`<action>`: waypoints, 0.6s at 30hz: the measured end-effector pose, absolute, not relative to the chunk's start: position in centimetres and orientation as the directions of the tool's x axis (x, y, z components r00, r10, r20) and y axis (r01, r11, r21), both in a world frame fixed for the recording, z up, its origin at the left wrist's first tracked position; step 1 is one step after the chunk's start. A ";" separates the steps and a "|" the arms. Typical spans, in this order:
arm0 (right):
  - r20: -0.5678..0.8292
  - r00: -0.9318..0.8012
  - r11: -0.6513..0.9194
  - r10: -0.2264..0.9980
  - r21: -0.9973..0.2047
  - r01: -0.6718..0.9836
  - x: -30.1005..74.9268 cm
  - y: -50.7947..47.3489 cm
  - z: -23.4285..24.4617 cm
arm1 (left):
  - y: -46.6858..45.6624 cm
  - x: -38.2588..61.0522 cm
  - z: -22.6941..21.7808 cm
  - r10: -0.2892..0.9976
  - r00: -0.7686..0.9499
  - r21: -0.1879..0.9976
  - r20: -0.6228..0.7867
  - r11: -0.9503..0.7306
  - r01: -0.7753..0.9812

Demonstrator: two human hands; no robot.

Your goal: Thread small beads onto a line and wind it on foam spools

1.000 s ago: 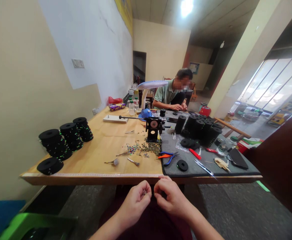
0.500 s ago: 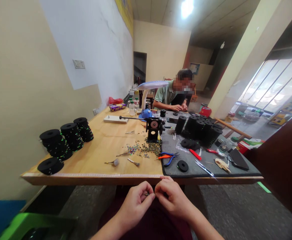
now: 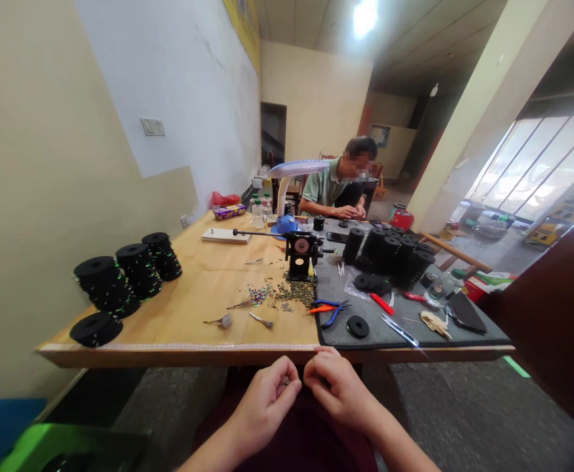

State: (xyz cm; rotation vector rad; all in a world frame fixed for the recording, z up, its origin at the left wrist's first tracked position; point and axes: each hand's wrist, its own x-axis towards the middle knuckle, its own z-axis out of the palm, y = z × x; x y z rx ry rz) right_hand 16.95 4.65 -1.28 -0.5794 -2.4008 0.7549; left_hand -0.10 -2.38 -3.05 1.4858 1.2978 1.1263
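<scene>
My left hand (image 3: 266,401) and my right hand (image 3: 337,389) are held close together just below the near edge of the wooden table (image 3: 198,288), over my lap. The fingertips of both pinch something very small between them; a tiny glinting piece (image 3: 286,381) shows at the left fingertips, too small to name. On the table ahead lie a scatter of small beads and metal bits (image 3: 287,294), a few feathers (image 3: 223,320), blue-handled pliers (image 3: 333,308) and a black hand-crank winder (image 3: 299,254).
Stacks of black spools (image 3: 130,272) stand at the left, more black spools (image 3: 395,252) on the grey mat (image 3: 415,328) with scissors (image 3: 399,330) and red-handled tools. Another person (image 3: 341,187) sits working at the far end behind a desk lamp (image 3: 291,174). A green stool (image 3: 65,446) is lower left.
My hands have stayed together at the table edge with only slight finger movement. The view has shifted slightly.
</scene>
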 end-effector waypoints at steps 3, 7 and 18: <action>0.348 -0.739 0.723 0.577 -0.639 0.263 16.9 4.7 -1.5 | -2.2 -0.3 -3.2 0.994 0.058 0.966 0.090 -0.102 0.239; 0.307 -0.725 0.676 0.616 -0.678 0.288 17.1 4.4 -2.1 | -2.1 -0.6 -3.3 0.997 0.059 0.970 0.051 -0.063 0.235; 0.563 -0.140 0.422 0.814 -0.410 0.808 23.2 11.4 -5.7 | -2.0 -3.0 -7.0 0.987 -0.031 0.987 -0.159 0.159 -0.009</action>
